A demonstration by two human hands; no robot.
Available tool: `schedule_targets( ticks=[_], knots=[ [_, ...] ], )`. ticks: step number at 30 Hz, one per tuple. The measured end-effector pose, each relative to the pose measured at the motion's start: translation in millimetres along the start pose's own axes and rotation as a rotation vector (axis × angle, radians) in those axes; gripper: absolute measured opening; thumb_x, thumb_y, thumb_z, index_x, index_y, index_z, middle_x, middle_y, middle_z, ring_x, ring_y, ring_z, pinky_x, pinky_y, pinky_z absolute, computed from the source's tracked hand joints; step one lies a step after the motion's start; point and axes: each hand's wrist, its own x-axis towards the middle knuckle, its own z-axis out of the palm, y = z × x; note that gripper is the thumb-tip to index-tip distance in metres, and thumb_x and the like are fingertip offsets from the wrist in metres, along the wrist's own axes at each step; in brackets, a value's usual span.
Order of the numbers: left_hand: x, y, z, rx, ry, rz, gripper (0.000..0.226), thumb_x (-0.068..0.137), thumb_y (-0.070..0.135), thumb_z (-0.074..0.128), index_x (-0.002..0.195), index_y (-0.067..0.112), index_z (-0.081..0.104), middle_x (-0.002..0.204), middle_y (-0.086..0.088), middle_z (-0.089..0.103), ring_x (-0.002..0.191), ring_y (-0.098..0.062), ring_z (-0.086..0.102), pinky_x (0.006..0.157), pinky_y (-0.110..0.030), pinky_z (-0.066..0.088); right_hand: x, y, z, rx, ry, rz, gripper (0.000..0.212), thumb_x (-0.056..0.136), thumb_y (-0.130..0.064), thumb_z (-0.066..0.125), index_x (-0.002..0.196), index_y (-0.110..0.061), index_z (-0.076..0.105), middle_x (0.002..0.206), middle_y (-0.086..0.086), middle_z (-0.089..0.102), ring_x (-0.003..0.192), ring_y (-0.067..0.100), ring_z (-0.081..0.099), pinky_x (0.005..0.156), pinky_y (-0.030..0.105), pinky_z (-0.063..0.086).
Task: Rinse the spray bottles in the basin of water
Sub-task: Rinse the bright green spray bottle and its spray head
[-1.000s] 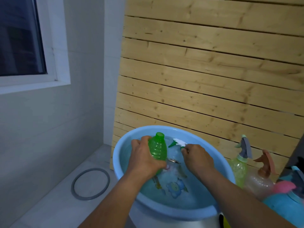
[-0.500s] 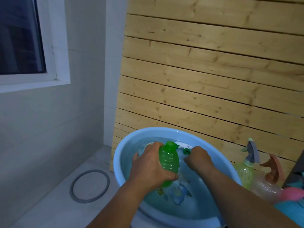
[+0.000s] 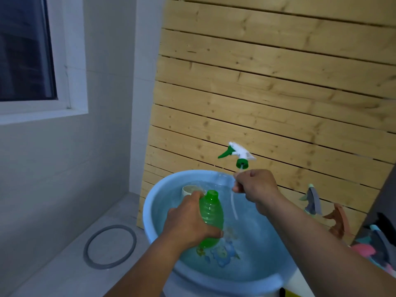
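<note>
The spray head has been lifted from the basin by its tube, pinched in the right hand. The green bottle is gripped by the left hand; reassembly appears near.

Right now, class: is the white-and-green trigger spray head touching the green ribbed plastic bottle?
Apart. The head view shows the spray head raised well above the bottle.

Left hand curled, gripping; right hand raised, pinching.
</note>
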Motion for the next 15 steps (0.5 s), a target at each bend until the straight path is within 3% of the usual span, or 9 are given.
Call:
schedule_targets(
  ticks=[5,9,15],
  knots=[
    [0,0,1,0.017,-0.004,-0.024,0.099,0.038,0.064,0.080,0.126,0.044,0.042,0.111,0.018,0.058,0.107,-0.021,0.058,0.087,-0.033,0.050,-8,-31,-5,0.141,0.059,-0.127,0.029,0.092,-0.017,0.064,0.065,-0.008,0.064,0.053,0.000,0.065,0.035,-0.001,0.048,0.050,0.022,0.032],
    [0,0,1,0.016,-0.028,-0.032,0.107,0.036,0.067,0.078,0.132,0.041,0.039,0.112,0.017,0.057,0.112,-0.022,0.058,0.089,-0.032,0.049,-12,-46,-1,0.232,0.086,-0.191,0.028,0.093,-0.018,0.064,0.065,-0.013,0.063,0.051,-0.003,0.066,0.060,0.010,0.064,0.056,0.023,0.034],
    [-1,2,1,0.021,-0.035,-0.018,0.100,0.038,0.065,0.078,0.128,0.041,0.042,0.116,0.017,0.059,0.112,-0.022,0.058,0.088,-0.033,0.049,-18,-47,11,0.300,0.083,-0.234,0.030,0.093,-0.016,0.062,0.064,-0.013,0.064,0.054,-0.001,0.066,0.065,0.012,0.065,0.060,0.023,0.036]
  ],
)
